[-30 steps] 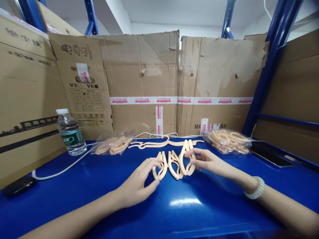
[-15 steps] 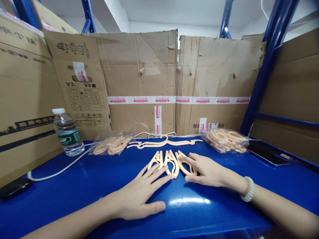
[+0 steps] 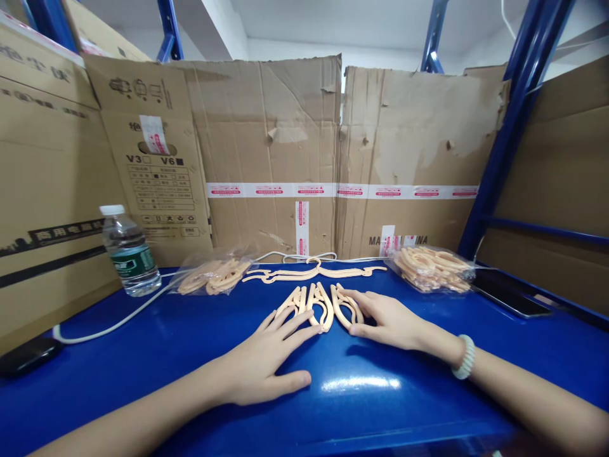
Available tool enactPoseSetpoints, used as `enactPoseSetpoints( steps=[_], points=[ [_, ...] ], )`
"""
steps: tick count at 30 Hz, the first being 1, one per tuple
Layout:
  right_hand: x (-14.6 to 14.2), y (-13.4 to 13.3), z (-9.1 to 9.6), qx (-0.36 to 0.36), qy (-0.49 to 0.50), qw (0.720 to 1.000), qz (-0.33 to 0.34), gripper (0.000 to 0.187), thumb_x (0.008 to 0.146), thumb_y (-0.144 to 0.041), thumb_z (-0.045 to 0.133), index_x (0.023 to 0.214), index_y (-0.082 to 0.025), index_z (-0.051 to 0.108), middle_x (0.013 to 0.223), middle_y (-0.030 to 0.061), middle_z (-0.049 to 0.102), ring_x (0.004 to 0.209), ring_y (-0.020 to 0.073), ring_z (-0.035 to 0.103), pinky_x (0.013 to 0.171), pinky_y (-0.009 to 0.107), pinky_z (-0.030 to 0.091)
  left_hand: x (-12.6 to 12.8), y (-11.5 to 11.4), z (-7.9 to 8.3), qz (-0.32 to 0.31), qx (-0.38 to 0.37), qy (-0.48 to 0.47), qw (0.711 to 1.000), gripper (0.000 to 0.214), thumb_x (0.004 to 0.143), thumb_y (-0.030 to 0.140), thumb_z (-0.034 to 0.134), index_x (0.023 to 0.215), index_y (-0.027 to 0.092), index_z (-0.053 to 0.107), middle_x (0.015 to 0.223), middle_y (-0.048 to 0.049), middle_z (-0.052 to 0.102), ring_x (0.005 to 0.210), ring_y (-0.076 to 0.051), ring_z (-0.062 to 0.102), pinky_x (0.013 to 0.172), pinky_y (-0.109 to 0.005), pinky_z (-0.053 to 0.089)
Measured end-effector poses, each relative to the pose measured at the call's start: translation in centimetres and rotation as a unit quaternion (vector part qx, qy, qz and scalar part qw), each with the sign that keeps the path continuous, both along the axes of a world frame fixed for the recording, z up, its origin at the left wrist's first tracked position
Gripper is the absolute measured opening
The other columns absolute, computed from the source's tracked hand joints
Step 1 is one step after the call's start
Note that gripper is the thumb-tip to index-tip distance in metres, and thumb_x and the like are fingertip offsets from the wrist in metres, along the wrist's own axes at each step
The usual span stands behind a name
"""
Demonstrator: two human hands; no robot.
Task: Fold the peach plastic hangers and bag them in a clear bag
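Note:
Three folded peach plastic hangers (image 3: 320, 304) lie side by side on the blue shelf surface (image 3: 190, 343). My left hand (image 3: 266, 362) lies flat and open, its fingertips on the leftmost hanger (image 3: 291, 301). My right hand (image 3: 385, 318), fingers stretched out, rests on the rightmost hanger (image 3: 343, 303). An unfolded peach hanger (image 3: 314, 273) lies flat just behind them. A pale bead bracelet (image 3: 464, 357) is on my right wrist.
Clear bags of peach hangers sit at the back left (image 3: 216, 276) and back right (image 3: 431, 268). A water bottle (image 3: 127, 251), a white cable (image 3: 109, 327) and a black device (image 3: 26, 355) are at left. A dark tablet (image 3: 511, 295) lies at right. Cardboard boxes (image 3: 276, 152) wall the back.
Both hands let go of the upright hangers, laid them flat and now press on them with open fingers. The hangers slid slightly away from me.

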State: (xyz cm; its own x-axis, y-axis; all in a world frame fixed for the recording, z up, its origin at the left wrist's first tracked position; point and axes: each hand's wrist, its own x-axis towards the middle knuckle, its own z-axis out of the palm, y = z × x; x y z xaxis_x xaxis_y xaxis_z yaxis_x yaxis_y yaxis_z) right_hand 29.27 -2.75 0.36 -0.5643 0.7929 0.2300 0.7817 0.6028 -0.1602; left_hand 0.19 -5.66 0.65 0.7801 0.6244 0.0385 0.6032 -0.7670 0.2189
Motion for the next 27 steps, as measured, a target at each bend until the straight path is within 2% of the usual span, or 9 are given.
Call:
enactPoseSetpoints(
  steps=[3,6,9,11,16,27],
  points=[
    [0.6,-0.2,0.6,-0.01,0.025,0.999,0.02,0.075,0.082,-0.065,0.052,0.141,-0.02,0.041,0.105,0.0119,0.06,0.091,0.0265,0.058,0.079,0.036,0.045,-0.2,0.2,-0.4,0.011,0.013,-0.014,1.0,0.064,0.091,0.052,0.047,0.147,0.036,0.021,0.156,-0.0031,0.017,0.142,-0.037,0.008,0.111,-0.061,0.017],
    [0.8,-0.4,0.9,-0.012,0.028,0.999,0.044,0.065,0.085,-0.061,0.052,0.136,-0.02,0.047,0.106,0.0112,0.059,0.094,0.0261,0.056,0.082,0.037,0.045,-0.3,0.6,-0.8,0.035,0.055,-0.064,0.996,0.055,0.091,0.033,0.047,0.144,0.027,0.032,0.153,-0.0077,0.026,0.141,-0.033,0.018,0.113,-0.053,0.023],
    [0.7,-0.5,1.0,-0.015,0.026,0.998,0.057,0.058,0.088,-0.057,0.051,0.133,-0.02,0.049,0.104,0.0103,0.058,0.094,0.0256,0.055,0.084,0.038,0.045,-0.4,1.1,-1.0,0.048,0.086,-0.122,0.988,0.045,0.083,0.012,0.045,0.127,0.019,0.048,0.14,-0.0112,0.043,0.132,-0.028,0.036,0.11,-0.046,0.032],
    [0.6,-0.5,1.0,-0.014,0.025,0.998,0.058,0.056,0.088,-0.055,0.052,0.132,-0.021,0.051,0.102,0.0098,0.057,0.093,0.0252,0.055,0.083,0.038,0.046,-0.4,1.4,-1.1,0.055,0.09,-0.146,0.984,0.04,0.078,0.006,0.042,0.115,0.019,0.052,0.129,-0.0105,0.051,0.123,-0.026,0.045,0.105,-0.044,0.039],
    [0.7,-0.3,0.8,-0.02,0.03,0.998,0.053,0.049,0.089,-0.05,0.054,0.129,-0.021,0.053,0.102,0.009,0.055,0.093,0.0237,0.055,0.084,0.036,0.046,-0.6,1.8,-1.3,0.059,0.094,-0.159,0.981,0.033,0.08,0.005,0.041,0.107,0.02,0.052,0.12,-0.0081,0.054,0.117,-0.024,0.049,0.101,-0.042,0.042],
    [0.8,0.1,0.2,-0.008,0.03,0.998,0.049,0.05,0.09,-0.051,0.052,0.129,-0.02,0.052,0.105,0.0098,0.056,0.096,0.0246,0.054,0.085,0.038,0.046,-0.7,2.2,-1.5,0.065,0.084,-0.168,0.98,0.032,0.081,0.006,0.043,0.107,0.021,0.053,0.12,-0.0075,0.054,0.117,-0.023,0.049,0.101,-0.042,0.041]
  ],
)
